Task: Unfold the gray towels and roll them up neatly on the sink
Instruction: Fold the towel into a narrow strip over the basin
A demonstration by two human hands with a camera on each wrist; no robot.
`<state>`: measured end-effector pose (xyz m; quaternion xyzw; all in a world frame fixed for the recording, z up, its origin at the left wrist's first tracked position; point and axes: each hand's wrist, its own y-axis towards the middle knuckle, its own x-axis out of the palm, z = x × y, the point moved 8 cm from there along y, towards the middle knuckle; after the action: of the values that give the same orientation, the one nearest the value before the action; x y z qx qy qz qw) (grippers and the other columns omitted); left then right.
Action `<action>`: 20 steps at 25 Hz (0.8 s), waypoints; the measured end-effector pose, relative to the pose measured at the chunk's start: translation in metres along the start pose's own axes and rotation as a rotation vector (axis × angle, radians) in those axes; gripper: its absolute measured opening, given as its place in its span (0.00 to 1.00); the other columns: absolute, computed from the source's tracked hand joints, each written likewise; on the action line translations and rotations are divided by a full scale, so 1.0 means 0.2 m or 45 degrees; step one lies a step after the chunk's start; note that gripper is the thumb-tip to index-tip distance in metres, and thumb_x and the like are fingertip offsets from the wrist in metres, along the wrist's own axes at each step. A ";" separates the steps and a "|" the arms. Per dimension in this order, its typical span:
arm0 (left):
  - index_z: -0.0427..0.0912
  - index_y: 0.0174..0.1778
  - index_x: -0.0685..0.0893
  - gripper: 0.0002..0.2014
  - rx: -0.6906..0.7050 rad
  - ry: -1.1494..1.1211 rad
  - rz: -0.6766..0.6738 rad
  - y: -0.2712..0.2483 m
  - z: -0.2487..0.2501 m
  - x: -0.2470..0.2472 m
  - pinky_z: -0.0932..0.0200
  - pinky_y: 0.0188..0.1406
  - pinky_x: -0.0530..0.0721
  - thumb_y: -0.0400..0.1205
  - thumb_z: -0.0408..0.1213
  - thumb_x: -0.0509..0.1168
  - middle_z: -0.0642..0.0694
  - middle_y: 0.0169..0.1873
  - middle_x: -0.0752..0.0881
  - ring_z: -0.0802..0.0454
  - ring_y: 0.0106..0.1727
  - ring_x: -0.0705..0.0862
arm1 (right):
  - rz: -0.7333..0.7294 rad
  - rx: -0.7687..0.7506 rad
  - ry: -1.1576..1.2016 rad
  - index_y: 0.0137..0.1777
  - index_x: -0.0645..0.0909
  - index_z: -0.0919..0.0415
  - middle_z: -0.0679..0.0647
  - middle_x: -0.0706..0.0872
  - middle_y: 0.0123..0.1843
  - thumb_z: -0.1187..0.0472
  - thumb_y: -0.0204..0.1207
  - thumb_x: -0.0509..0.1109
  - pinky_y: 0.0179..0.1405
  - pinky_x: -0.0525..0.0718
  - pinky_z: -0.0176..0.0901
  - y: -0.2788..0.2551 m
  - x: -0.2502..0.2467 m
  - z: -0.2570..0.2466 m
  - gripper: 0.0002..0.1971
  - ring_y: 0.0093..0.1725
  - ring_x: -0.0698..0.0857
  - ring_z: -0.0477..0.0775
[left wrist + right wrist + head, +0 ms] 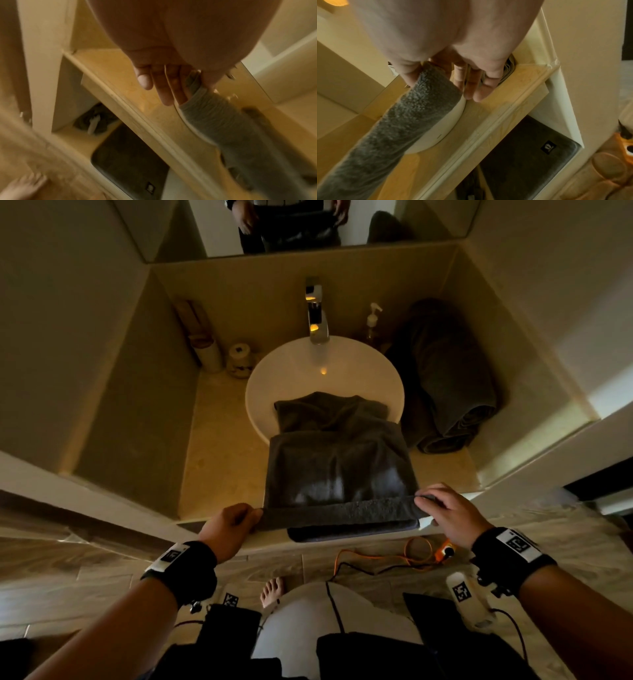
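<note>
A dark gray towel (pixel 339 470) lies stretched from the white round sink (pixel 308 361) over the counter's front edge. Its near end is turned into a thin roll (pixel 342 510). My left hand (pixel 233 522) pinches the left end of that roll (pixel 197 86) between thumb and fingers. My right hand (pixel 442 508) grips the right end (pixel 429 86), thumb on one side, fingers on the other. A second gray towel (pixel 452 392), rolled up, lies on the counter right of the sink.
A chrome tap (pixel 317 313) stands behind the sink, a pump bottle (pixel 373 318) to its right, and a paper roll (pixel 239 357) and tubes at back left. Walls close the niche on both sides. An orange cable (pixel 404 556) lies on the floor.
</note>
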<state>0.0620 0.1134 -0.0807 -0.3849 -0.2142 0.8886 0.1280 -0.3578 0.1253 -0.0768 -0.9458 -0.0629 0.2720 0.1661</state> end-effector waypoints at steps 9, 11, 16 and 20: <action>0.53 0.53 0.80 0.05 -0.015 -0.439 -0.010 0.00 0.05 0.02 0.59 0.35 0.85 0.87 0.36 0.64 0.46 0.31 0.90 0.56 0.29 0.85 | 0.013 0.135 0.419 0.52 0.86 0.55 0.52 0.77 0.38 0.64 0.86 0.63 0.27 0.74 0.41 -0.03 0.01 -0.04 0.10 0.25 0.74 0.48; 0.51 0.50 0.83 0.07 0.020 -0.398 -0.008 0.00 0.07 0.02 0.60 0.36 0.84 0.88 0.35 0.63 0.49 0.31 0.89 0.59 0.29 0.84 | -0.026 0.176 0.515 0.54 0.87 0.57 0.55 0.80 0.40 0.67 0.83 0.67 0.29 0.75 0.41 -0.04 0.02 -0.05 0.08 0.27 0.77 0.49; 0.56 0.50 0.87 0.15 -0.019 -0.322 -0.130 -0.02 0.08 0.03 0.57 0.46 0.87 0.71 0.43 0.82 0.48 0.43 0.91 0.50 0.44 0.89 | -0.160 0.003 0.193 0.60 0.84 0.40 0.46 0.90 0.59 0.55 0.62 0.85 0.61 0.82 0.45 -0.08 0.01 -0.06 0.25 0.60 0.88 0.45; 0.62 0.50 0.87 0.13 0.040 -0.046 -0.165 -0.02 0.09 0.04 0.47 0.54 0.90 0.71 0.49 0.81 0.49 0.45 0.91 0.48 0.47 0.89 | -0.045 -0.081 -0.027 0.54 0.86 0.40 0.40 0.89 0.55 0.57 0.70 0.81 0.55 0.81 0.29 -0.07 -0.04 -0.06 0.15 0.53 0.85 0.31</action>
<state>0.0437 0.1161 -0.0733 -0.3522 -0.2271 0.8884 0.1875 -0.3590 0.1330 -0.0589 -0.9463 -0.0899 0.2771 0.1398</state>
